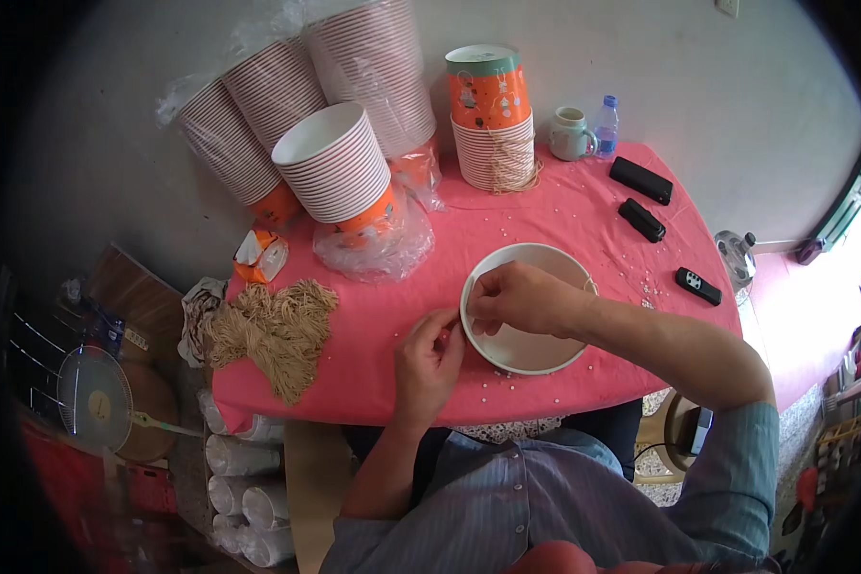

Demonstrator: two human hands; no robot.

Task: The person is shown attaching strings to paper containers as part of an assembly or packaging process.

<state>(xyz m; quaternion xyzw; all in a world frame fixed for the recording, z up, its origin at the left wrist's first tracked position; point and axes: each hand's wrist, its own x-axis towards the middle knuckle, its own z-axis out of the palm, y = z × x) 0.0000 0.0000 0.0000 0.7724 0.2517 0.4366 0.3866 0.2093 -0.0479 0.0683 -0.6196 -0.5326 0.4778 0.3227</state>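
White paper bowl sits under our right hand, which pinches its near rim, while our left hand pinches the rim just beside it.

Pink-clothed table: white bowl, cup stacks, string bundle, mug

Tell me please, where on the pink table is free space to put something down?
Bare pink table lies between the short cup stack, the white bowl and the black remotes. A smaller patch lies between the string pile and the left hand. The back left is crowded with cup stacks.
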